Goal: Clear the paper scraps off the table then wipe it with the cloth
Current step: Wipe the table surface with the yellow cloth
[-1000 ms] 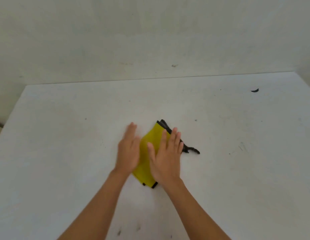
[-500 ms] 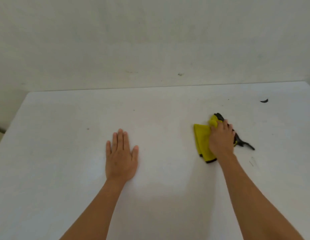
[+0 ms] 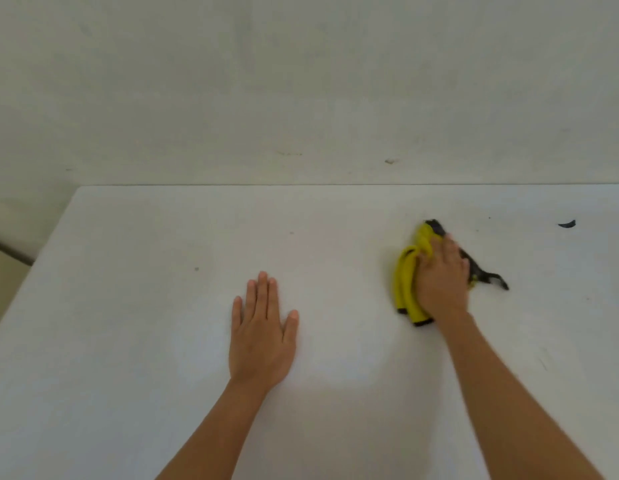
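Ideally, flatten the cloth (image 3: 406, 282) bunched under curled fingers of the right hand (image 3: 441, 275) for wider strokes, left hand (image 3: 261, 337) bracing, fingers straight.

Plain indoor room, kind undetermined. White table (image 3: 128, 341) stands against a scuffed, marked pale wall (image 3: 301, 81); beige floor (image 3: 3, 292) at left.
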A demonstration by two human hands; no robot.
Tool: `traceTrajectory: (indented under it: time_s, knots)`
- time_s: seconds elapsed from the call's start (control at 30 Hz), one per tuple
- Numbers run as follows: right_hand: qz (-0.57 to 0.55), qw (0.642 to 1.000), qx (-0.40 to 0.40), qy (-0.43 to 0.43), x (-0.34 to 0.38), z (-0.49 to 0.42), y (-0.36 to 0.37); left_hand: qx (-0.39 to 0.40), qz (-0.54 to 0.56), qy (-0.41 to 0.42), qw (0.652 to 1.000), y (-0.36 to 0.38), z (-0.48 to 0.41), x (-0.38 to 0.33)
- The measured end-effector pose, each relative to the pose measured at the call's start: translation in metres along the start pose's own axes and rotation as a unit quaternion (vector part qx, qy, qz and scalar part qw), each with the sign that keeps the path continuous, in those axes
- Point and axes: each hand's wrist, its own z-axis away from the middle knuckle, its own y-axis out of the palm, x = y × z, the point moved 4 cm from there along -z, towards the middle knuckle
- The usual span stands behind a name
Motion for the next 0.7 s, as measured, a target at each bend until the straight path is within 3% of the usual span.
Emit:
traceTrajectory:
  time_s: [0.13,0.23,0.33,0.4,0.53,0.7]
  knots:
    - [-0.114,0.992,0.016,0.043,0.000,-0.009,-0.031,-0.020,0.022,0.011,1.000,-0.021,-0.009,0.030]
    - [-0.199,0.979,0.015,-0.051,0.085,0.031,-0.030,-0.063,-0.024,-0.033,0.997,-0.038,-0.016,0.078]
    - [-0.106,0.967,0.012,-0.230,0.193,0.110,0.016,-0.024,-0.037,-0.077,0.996,-0.040,-0.014,0.112]
    - [-0.011,0.957,0.023,-0.288,0.240,0.147,0.054,-0.011,-0.047,-0.071,0.996,-0.038,-0.012,0.117]
    - [0.015,0.962,0.080,-0.260,0.262,0.130,0.075,-0.018,-0.061,-0.086,0.994,-0.033,-0.013,0.116]
    - [0.030,0.995,0.025,-0.095,0.164,0.026,0.059,-0.024,-0.063,-0.075,0.995,-0.032,-0.013,0.115]
